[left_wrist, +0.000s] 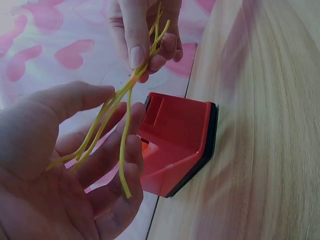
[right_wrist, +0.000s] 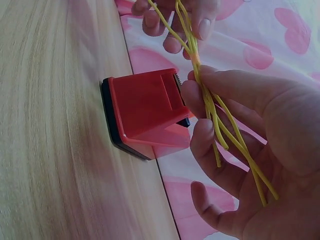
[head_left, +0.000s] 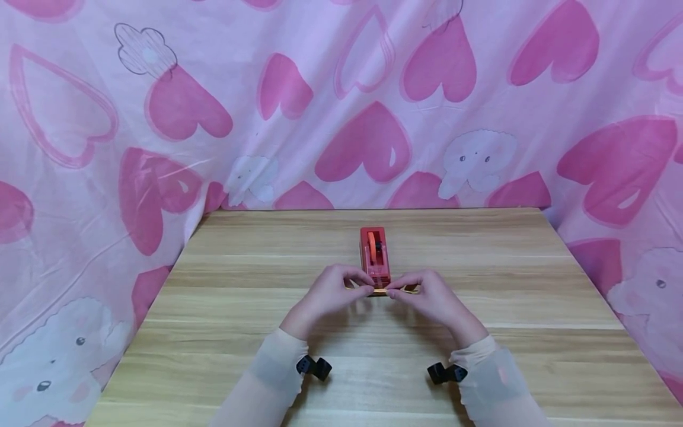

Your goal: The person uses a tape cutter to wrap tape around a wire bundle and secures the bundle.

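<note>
Two hands pinch one bundle of yellow strands (left_wrist: 112, 107) between them — left hand (head_left: 328, 293), right hand (head_left: 429, 296). Strands are held taut, just before the red tape dispenser (head_left: 375, 256) on the counter (head_left: 213, 308) — likely to keep them gathered.

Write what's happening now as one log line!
left hand: holds yellow strands | right hand: holds same strands | red tape dispenser: on table

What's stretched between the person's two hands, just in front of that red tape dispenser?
A bundle of thin yellow strands runs from the left hand to the right hand; both wrist views show it plainly, with the red tape dispenser behind.
</note>
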The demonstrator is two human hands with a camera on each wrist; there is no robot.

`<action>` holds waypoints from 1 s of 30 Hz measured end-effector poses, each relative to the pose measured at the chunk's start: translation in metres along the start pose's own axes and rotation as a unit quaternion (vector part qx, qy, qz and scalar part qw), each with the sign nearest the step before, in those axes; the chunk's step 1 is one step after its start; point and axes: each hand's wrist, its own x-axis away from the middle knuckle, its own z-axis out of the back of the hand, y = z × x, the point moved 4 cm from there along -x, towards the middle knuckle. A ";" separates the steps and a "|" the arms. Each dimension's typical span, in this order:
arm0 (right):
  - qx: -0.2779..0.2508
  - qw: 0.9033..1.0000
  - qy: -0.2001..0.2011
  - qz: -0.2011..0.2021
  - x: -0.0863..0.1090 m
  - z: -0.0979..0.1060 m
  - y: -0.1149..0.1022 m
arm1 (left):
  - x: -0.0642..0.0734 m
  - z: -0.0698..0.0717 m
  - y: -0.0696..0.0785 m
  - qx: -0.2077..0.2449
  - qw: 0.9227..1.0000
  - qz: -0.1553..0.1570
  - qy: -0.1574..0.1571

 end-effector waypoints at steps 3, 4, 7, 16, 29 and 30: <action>0.004 1.000 0.005 0.006 0.001 0.001 0.000 | 0.000 0.000 -0.002 0.032 0.999 0.011 -0.005; 0.004 1.000 0.007 0.008 0.001 0.001 0.000 | 0.000 0.000 -0.002 0.042 0.999 0.013 -0.007; 0.008 1.000 0.013 0.016 0.001 0.002 0.000 | 0.000 0.000 -0.003 0.059 0.998 0.016 -0.017; 0.011 0.999 0.024 0.040 0.003 0.002 0.001 | -0.002 -0.006 -0.007 0.052 0.997 0.019 -0.051; 0.007 1.000 0.014 0.027 0.004 0.001 0.002 | -0.003 -0.009 -0.006 0.037 0.997 0.000 -0.063; 0.008 0.999 0.016 0.028 0.004 0.001 0.002 | -0.003 -0.010 -0.006 0.038 0.997 -0.001 -0.061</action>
